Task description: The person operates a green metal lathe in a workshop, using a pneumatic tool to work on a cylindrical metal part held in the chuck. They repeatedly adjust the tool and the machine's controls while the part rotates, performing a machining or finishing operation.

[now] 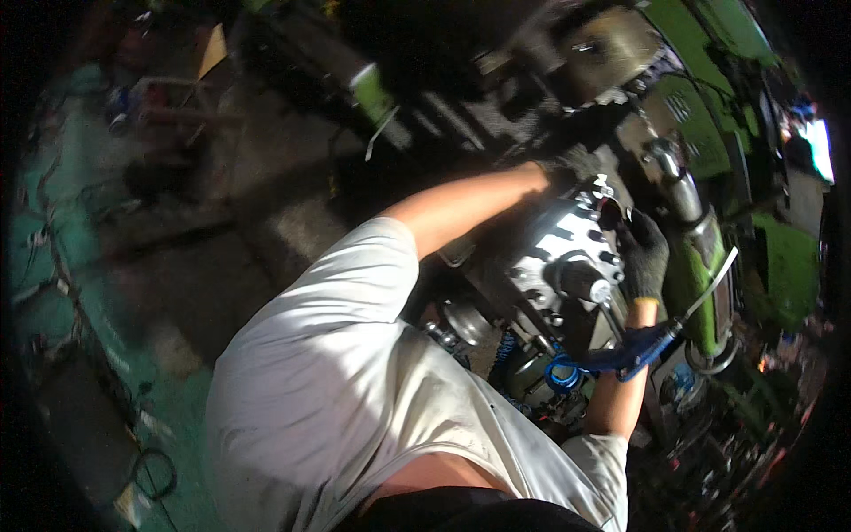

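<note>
My left hand [572,167], in a dark glove, reaches to the far side of a shiny metal fixture [557,241] with several dark round studs or holes. Its fingers merge with the dark machinery, so their pose is hidden. On the fixture's right, my right hand [645,255] wears a dark glove with a yellow cuff. Its fingers curl toward a small dark piece by the fixture's upper edge, too blurred to name. A round metal shaft end [587,280] juts from the fixture. Over my right forearm lies a blue air gun [628,351] with a pale nozzle.
A green machine body [780,275] rises on the right, with a thick metal cylinder [683,195] beside my right hand. A coiled blue hose [562,374] sits below the fixture. Metal shavings [727,443] litter the lower right. Green flooring [84,222] with cables runs along the left.
</note>
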A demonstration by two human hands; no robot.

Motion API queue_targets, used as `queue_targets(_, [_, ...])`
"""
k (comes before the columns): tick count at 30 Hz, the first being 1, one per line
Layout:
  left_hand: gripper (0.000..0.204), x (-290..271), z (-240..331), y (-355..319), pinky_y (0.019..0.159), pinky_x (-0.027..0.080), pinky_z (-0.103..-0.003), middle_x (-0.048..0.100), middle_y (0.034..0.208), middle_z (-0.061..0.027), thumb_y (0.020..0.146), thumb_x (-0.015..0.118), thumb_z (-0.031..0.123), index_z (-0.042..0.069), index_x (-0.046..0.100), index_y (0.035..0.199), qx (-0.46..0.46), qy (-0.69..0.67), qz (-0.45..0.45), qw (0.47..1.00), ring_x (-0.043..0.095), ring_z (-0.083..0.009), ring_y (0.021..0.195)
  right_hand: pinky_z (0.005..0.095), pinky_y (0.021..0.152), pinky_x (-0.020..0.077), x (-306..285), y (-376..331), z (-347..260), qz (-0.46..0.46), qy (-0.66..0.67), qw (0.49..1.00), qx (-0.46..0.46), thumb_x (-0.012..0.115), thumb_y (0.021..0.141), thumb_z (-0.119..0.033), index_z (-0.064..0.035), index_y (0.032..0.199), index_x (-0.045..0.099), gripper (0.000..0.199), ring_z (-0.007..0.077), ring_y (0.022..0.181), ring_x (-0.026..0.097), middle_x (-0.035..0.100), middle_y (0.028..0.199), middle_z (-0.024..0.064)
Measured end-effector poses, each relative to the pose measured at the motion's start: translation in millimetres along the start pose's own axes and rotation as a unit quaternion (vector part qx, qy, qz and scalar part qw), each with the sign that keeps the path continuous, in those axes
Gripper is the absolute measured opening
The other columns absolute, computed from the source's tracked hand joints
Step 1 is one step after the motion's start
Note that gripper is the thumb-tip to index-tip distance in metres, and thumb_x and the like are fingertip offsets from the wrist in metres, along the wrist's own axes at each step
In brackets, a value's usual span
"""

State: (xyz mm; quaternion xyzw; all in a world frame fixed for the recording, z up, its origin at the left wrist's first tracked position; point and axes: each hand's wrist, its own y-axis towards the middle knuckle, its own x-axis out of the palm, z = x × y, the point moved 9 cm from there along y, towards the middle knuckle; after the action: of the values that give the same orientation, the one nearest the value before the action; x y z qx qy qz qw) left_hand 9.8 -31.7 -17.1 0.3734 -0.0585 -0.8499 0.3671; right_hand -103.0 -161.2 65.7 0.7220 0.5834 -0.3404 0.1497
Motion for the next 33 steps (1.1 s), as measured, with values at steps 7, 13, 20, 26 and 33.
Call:
queue_targets(7, [0.027, -113.9, -83.7, -174.0, 0.085, 0.055, -0.034, 0.070, 0.109, -0.0120, 0.097, 0.071, 0.023, 0.004, 0.070, 0.116, -0.235, -0.198, 0.319, 0.897, 0.067, -0.0190, 0.097, 0.0368, 0.100, 0.0516, -91.2, -61.7, 47.3, 0.134, -0.003, 0.990, -0.047, 0.074, 0.095, -0.015, 0.0009, 0.136, 0.062, 0.046, 0.0212, 0.117, 0.063, 0.068, 0.128, 0.0131])
queue_targets(13, [0.050, -109.8, -262.8, -443.8, 0.103, 0.048, -0.051, 0.063, 0.135, -0.0246, 0.106, 0.040, 0.038, 0.003, 0.065, 0.133, -0.642, 0.231, -0.034, 0.730, 0.060, -0.0430, 0.125, 0.0373, 0.109, 0.0449, -223.7, -109.3, 53.4, 0.452, -0.270, 0.846, -0.081, 0.067, 0.100, -0.029, -0.0031, 0.131, 0.068, 0.041, 0.0268, 0.122, 0.063, 0.064, 0.139, 0.0161])
queue_targets(20, [0.047, -19.2, -382.3, -598.2, 0.095, 0.048, -0.046, 0.067, 0.123, -0.0114, 0.101, 0.054, 0.049, 0.013, 0.066, 0.129, -0.730, -0.278, 0.236, 0.578, 0.060, -0.0285, 0.113, 0.0506, 0.103, 0.0495, -396.0, -175.1, 219.6, 0.589, -0.371, 0.638, 0.328, 0.062, 0.094, -0.059, -0.0025, 0.144, 0.056, 0.076, 0.0413, 0.121, 0.064, 0.064, 0.135, 0.0260])
queue_targets(26, [0.045, -108.5, -307.9, -553.9, 0.077, 0.049, -0.041, 0.065, 0.108, -0.0037, 0.100, 0.054, 0.056, 0.017, 0.065, 0.120, -0.594, -0.426, 0.330, 0.598, 0.059, -0.0218, 0.088, 0.0510, 0.092, 0.0562, -302.5, -43.9, 272.6, 0.259, 0.330, 0.862, 0.284, 0.058, 0.084, -0.078, -0.0145, 0.152, 0.046, 0.094, 0.0305, 0.112, 0.066, 0.053, 0.150, 0.0125])
queue_targets(33, [0.059, -165.9, -246.0, -378.5, 0.083, 0.051, -0.038, 0.065, 0.122, -0.0072, 0.102, 0.047, 0.061, 0.014, 0.057, 0.137, -0.438, -0.508, 0.406, 0.620, 0.062, -0.0262, 0.094, 0.0400, 0.079, 0.0547, -406.1, -128.7, 369.1, 0.484, 0.193, 0.828, 0.208, 0.053, 0.091, -0.076, -0.0020, 0.124, 0.070, 0.082, 0.0238, 0.087, 0.064, 0.072, 0.108, 0.0115])
